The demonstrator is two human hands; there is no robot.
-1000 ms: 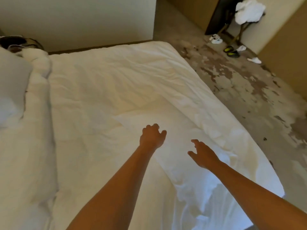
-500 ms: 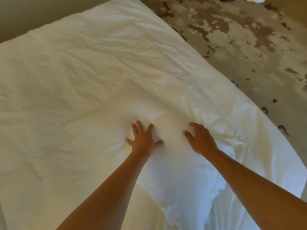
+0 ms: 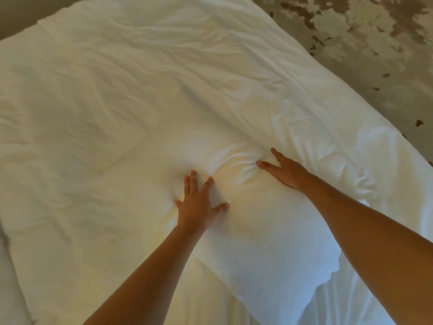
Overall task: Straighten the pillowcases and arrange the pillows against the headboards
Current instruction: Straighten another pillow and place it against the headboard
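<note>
Both hands went from hovering to pressing flat — left hand (image 3: 199, 207) at 6 o'clock, right hand (image 3: 284, 171) at 3, fingers spread, denting the pillow (image 3: 269, 231) — smoothing's begun.

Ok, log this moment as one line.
step: smoothing pillowcase | left hand: flat, fingers spread, pressing pillow | right hand: flat, pressing pillow | pillow: flat on duvet | headboard: out of view

White pillow (image 3: 269, 231), white duvet (image 3: 117, 102), mottled brown-grey floor (image 3: 375, 43)
</note>
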